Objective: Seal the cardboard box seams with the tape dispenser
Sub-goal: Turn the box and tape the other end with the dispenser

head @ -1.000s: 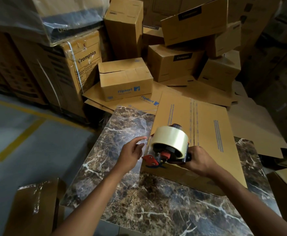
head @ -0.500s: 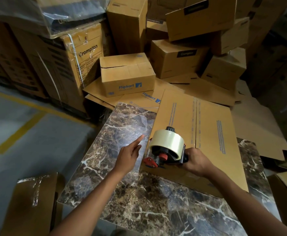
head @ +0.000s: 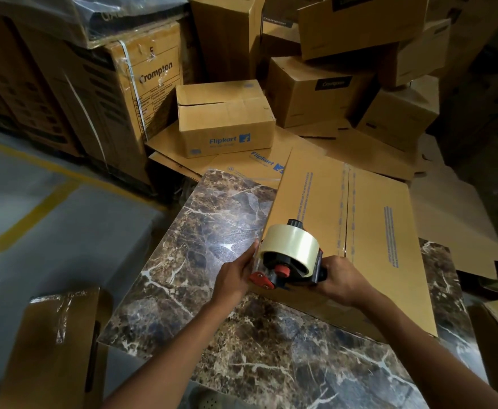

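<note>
The right hand (head: 342,280) clenches around the handle of the tape dispenser (head: 289,255), hiding that handle almost fully. The dispenser sits over the near left corner of the cardboard box (head: 368,231), which lies flat along the right side of the marble worktop (head: 212,231), its far end reaching past the worktop's far edge. The left hand (head: 236,276) lies against the dispenser's front by the red blade; whether its fingers pinch the clear tape end cannot be made out. Half a second earlier that hand was apart from the dispenser, one finger extended, while the dispenser has stayed at the same corner.
</note>
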Tool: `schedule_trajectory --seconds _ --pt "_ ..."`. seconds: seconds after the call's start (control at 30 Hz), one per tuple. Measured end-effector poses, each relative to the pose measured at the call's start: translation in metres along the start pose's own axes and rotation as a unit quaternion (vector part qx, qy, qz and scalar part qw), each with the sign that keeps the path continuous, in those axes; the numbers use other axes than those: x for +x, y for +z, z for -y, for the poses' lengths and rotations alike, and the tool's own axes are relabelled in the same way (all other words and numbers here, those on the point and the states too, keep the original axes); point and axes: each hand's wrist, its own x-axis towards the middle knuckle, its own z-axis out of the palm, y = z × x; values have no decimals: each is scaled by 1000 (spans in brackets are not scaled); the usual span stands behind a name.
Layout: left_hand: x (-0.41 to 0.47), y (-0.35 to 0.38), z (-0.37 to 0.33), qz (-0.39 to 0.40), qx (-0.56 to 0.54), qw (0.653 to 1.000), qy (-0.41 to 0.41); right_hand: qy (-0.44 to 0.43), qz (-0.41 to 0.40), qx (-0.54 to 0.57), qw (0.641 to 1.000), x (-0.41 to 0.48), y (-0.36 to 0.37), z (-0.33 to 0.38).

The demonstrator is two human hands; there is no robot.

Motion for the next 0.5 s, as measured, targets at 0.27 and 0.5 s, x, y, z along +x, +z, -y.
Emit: schedule_trajectory --seconds 0.27,0.5 --pt "0 -6 -10 146 -40 973 -174 31 18 -31 999 2 -3 1" --pt "39 -18 -40 21 -267 938 -222 30 39 -37 998 1 -5 5"
